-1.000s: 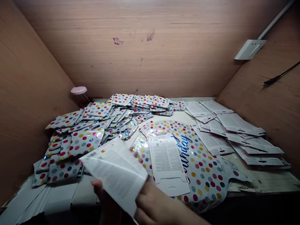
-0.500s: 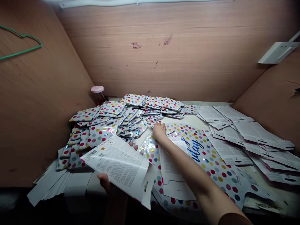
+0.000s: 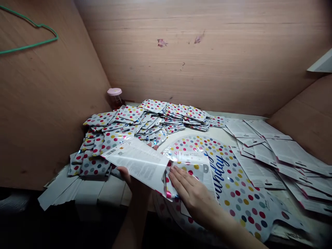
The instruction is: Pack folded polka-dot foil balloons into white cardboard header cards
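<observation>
My left hand [image 3: 135, 181] grips a white printed cardboard sleeve [image 3: 140, 160] from below, thumb on the near edge and fingertips showing past the far one. The sleeve tilts, its open end toward the right. At that end my right hand [image 3: 190, 192] has its fingers laid over a folded polka-dot foil balloon [image 3: 192, 168], whose left edge meets the sleeve's mouth. How far the folded balloon reaches inside is hidden. Beneath both hands lies a large flat polka-dot balloon [image 3: 236, 193] with blue lettering, and another printed sleeve [image 3: 209, 176] rests on it.
Folded polka-dot balloons [image 3: 101, 138] are heaped at the left and back. Several printed sleeves [image 3: 280, 152] lie overlapping on the right. A pink-lidded jar [image 3: 114, 92] stands in the back left corner. White card strips [image 3: 62, 190] lie front left, and wooden panels [image 3: 194, 69] enclose the table.
My right hand has come back from the balloon heap to the sleeve's open end with a folded balloon. My left hand and the sleeve have shifted slightly right and up in view.
</observation>
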### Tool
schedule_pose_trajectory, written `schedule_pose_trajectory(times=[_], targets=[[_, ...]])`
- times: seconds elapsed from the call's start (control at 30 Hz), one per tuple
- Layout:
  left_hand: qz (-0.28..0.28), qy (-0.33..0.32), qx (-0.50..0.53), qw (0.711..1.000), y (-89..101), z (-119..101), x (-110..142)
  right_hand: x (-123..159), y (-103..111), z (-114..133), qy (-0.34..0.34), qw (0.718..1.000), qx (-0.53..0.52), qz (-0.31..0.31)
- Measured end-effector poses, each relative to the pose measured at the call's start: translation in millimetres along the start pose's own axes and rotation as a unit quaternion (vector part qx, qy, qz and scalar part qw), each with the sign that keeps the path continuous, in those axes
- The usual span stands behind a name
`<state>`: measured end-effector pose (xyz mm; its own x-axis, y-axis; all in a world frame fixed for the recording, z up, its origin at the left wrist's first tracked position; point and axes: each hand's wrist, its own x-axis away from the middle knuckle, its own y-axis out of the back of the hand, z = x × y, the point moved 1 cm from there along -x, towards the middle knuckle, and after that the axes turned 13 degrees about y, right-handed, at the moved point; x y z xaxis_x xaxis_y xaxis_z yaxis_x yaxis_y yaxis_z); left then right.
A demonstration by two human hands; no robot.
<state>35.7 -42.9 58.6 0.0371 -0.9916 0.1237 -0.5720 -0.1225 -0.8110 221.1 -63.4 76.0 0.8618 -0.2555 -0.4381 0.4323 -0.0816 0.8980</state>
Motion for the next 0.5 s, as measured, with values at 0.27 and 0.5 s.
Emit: schedule_pose_trajectory(times=[0.27, 0.5], targets=[[0.012, 0.075, 0.012, 0.997, -20.8, 42, 1, -7, -19, 17, -0.151, 0.959, -0.207, -0.122], [0.033, 0.168, 0.094, 0.981, -21.4, 56, 4, 31, -9, 35, -0.169, 0.966, -0.171, -0.098]])
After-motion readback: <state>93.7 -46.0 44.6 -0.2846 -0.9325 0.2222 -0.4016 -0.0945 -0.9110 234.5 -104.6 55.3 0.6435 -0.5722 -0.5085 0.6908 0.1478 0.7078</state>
